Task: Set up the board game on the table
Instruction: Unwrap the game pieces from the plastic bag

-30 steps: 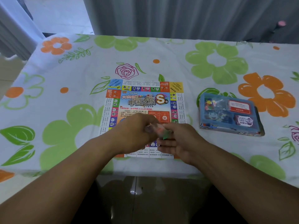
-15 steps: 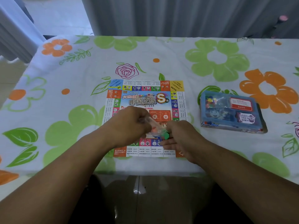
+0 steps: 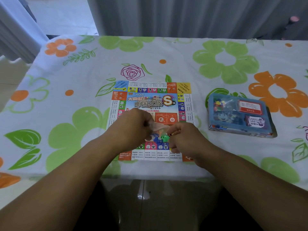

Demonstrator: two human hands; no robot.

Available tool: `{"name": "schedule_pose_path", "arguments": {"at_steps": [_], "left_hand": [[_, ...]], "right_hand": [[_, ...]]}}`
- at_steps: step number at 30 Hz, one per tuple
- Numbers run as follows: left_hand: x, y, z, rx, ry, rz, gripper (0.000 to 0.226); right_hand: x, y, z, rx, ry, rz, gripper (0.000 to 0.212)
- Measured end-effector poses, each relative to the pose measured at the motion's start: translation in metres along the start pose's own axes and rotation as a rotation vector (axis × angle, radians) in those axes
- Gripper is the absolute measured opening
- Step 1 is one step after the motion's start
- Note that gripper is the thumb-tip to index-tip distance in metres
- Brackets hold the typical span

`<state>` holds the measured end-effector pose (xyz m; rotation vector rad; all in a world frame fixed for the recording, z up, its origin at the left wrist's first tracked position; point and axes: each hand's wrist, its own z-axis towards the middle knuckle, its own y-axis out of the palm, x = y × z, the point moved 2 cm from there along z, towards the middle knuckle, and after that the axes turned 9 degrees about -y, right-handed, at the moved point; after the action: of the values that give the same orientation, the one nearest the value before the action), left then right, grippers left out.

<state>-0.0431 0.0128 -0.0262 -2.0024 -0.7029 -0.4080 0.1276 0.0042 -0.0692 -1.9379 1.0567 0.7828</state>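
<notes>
A person's two bare arms are seen from above, reaching over a worktop point(image 3: 216, 55) that is covered by a flowered cloth point(image 3: 66, 114) in green, orange and white.

A small clear bag point(image 3: 159, 126) is held up between the two hands, above the near half of the game board point(image 3: 155, 104). The left hand point(image 3: 133, 130) is closed, and the bag's left end is pinched in its grip. The right hand point(image 3: 185, 140) is curled at the bag's right end, and its grip is clamped there on the plastic. A tiny dark and yellow thing shows at its fingertips point(image 3: 172, 134), too small to be made out.

Just below the grip, a blue piece point(image 3: 157, 139) and a green piece point(image 3: 165, 138) are seen close together between the hands. Whether they are inside the bag or lying on the board cannot be told.

The game board is laid flat and fully unfolded, under and beyond the grip. Its near edge is partly covered by the wrists. Coloured squares run round its rim, and Chinese lettering fills the middle.

To the right of the grip, well apart from it and off the board, a blue box point(image 3: 240, 130) is set flat on the cloth. It is divided into compartments. Small mixed-colour bits point(image 3: 219, 103) are held in its far-left one. A red card pack point(image 3: 249, 105) is held in its far-right one. A purple card pack point(image 3: 255, 122) is held in its near-right one. A cartoon picture is seen at near left.

Beyond the worktop, a grey curtain point(image 3: 183, 15) hangs.
</notes>
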Motion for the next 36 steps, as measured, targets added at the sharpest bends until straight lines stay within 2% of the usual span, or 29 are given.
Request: {"name": "schedule_pose_path", "arguments": {"at_steps": [4,13,28,36], "left_hand": [[0.0,0.0004,0.0005,0.04,0.017,0.037,0.008],[-0.0026,0.0043,0.0029,-0.006,0.011,0.07,0.03],[0.0028,-0.0019,0.0006,0.144,-0.001,-0.043,0.014],[0.004,-0.0032,-0.0016,0.182,0.0,-0.059,0.014]], "right_hand": [[-0.0022,-0.0007,-0.0012,-0.007,-0.007,0.015,0.028],[-0.0055,-0.0022,-0.0019,-0.003,-0.036,0.039,0.025],[-0.0075,-0.0018,-0.0014,0.038,-0.075,0.032,0.014],[-0.008,-0.0031,-0.0011,0.053,-0.048,0.051,0.004]]}}
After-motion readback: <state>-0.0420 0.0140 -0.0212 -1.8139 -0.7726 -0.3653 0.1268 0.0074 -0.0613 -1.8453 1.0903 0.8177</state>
